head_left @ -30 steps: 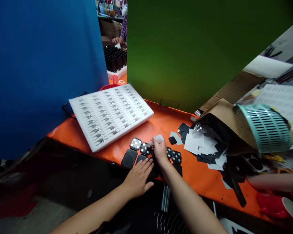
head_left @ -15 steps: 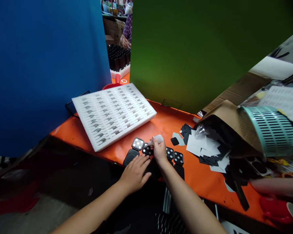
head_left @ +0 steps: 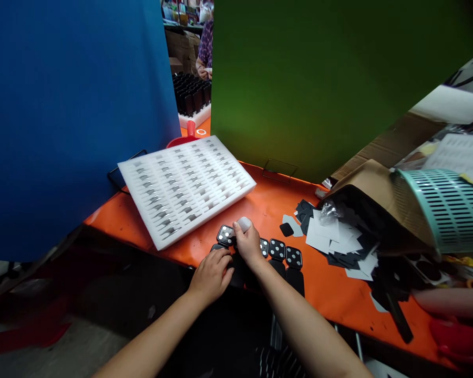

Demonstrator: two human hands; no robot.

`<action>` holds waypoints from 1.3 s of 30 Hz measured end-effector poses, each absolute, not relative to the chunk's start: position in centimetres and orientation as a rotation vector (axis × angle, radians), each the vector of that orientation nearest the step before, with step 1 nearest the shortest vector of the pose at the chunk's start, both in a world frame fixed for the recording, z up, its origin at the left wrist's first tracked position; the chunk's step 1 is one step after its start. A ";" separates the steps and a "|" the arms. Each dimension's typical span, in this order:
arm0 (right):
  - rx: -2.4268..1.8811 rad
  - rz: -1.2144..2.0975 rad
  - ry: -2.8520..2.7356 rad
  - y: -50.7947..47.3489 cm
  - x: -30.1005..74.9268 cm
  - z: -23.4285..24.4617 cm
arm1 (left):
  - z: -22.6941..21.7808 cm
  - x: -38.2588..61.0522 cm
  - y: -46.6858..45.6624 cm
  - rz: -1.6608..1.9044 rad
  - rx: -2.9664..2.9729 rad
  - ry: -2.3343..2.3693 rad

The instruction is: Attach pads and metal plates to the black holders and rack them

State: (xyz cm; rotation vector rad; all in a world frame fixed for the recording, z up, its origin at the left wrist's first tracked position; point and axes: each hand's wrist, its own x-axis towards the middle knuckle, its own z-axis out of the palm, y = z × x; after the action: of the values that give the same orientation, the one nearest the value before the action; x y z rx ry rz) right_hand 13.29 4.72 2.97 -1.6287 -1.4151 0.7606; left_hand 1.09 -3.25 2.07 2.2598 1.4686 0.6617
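A row of hinged black square cases lies along the table's near edge, their raised halves marked with pale round dots. At the row's left end is one dotted case half [head_left: 225,234]; another dotted half [head_left: 294,257] is at the right end. My right hand [head_left: 249,245] pinches a small whitish translucent piece [head_left: 244,224] beside the leftmost case, partly covering the case next to it. My left hand [head_left: 212,272] lies with its fingers over the black lower half of the leftmost case, hiding most of it.
A white foam tray [head_left: 189,189] with slots holding thin metallic pieces stands tilted behind the cases. White and black sheets [head_left: 331,236] are piled to the right, near a cardboard box [head_left: 374,181] and a teal basket [head_left: 449,210]. Another person's hand [head_left: 203,72] shows beyond the dividers.
My right hand has moved left with the whitish piece, from the second case to the leftmost one. My left hand has shifted slightly left, its fingers more bent. The view has shifted a little.
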 end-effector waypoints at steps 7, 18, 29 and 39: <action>-1.615 0.929 -1.222 6.4 12.4 2.3 | 2.1 1.0 -3.2 0.635 2.263 1.471; -1.522 1.013 -0.980 7.3 13.9 2.0 | 1.8 0.9 -3.1 0.622 2.278 1.467; -1.361 1.444 -0.393 15.6 22.7 3.8 | 1.3 0.9 -2.8 0.612 2.340 1.455; -1.557 1.290 -0.563 16.2 25.3 3.5 | 1.3 0.9 -2.7 0.565 2.359 1.470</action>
State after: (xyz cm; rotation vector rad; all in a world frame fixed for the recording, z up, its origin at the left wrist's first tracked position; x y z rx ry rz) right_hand 25.29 16.19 3.51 -1.5569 -0.5631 1.2895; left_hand 0.87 -2.74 1.26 2.3585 1.4701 0.5647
